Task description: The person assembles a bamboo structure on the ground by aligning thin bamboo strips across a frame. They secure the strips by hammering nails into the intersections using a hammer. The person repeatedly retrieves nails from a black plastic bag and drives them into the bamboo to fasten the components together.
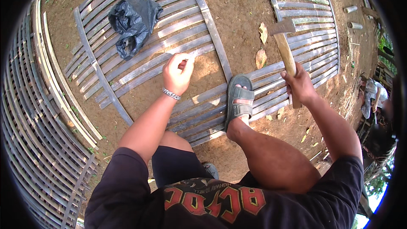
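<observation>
My right hand (300, 85) is wrapped round the lower part of the wooden handle of a hatchet (285, 51). The hatchet stands nearly upright in view, its rusty metal head (283, 26) at the far end. Closed in a pinch, my left hand (178, 73) is over the near edge of a bamboo slat panel (169, 38). A small pale sliver shows at its fingertips, too small to name. My sandalled foot (240, 97) rests on the slats between my two hands.
A black plastic bag (133, 23) lies on the panel at the far left. Another slat panel (307, 12) lies at the right, dry leaves (260, 58) beside it. More slatted bamboo (34, 123) is along the left. Another person (375, 95) is at the far right.
</observation>
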Tool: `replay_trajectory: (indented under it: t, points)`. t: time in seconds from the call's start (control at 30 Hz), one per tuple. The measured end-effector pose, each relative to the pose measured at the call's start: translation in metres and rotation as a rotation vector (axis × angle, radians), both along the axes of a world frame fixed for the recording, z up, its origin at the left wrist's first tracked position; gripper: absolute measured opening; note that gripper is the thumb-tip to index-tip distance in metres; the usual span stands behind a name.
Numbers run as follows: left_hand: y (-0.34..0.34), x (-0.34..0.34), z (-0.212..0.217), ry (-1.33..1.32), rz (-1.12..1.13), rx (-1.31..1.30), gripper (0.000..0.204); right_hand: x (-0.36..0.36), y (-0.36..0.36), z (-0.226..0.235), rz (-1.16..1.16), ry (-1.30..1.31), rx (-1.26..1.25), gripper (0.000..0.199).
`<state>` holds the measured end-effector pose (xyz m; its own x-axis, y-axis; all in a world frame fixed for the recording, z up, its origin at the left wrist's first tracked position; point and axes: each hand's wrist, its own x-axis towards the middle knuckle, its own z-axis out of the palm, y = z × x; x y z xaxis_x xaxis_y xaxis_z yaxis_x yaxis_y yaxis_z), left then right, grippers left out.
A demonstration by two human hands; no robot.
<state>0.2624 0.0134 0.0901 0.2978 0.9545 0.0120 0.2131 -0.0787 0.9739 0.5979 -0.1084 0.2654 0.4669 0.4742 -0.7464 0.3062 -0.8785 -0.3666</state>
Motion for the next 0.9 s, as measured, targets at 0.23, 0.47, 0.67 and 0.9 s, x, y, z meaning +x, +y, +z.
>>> replay_trajectory:
  t: [0.23,0.47,0.67,0.9]
  points:
    - [-0.003,0.061,-0.040,0.106,-0.122,-0.134,0.009,-0.019,-0.053,0.033,0.089,-0.056,-0.087,0.040]
    - [-0.019,0.085,-0.061,-0.244,-0.059,-0.587,0.013,-0.019,-0.053,-0.035,-0.020,0.235,-0.071,0.033]
    - [-0.022,0.085,-0.064,-0.087,-0.139,-0.644,0.022,-0.013,-0.036,-0.057,0.039,0.292,-0.075,0.035]
    - [-0.015,0.093,-0.056,0.160,-0.165,-0.328,0.014,-0.019,-0.020,-0.073,-0.034,0.364,-0.001,0.034]
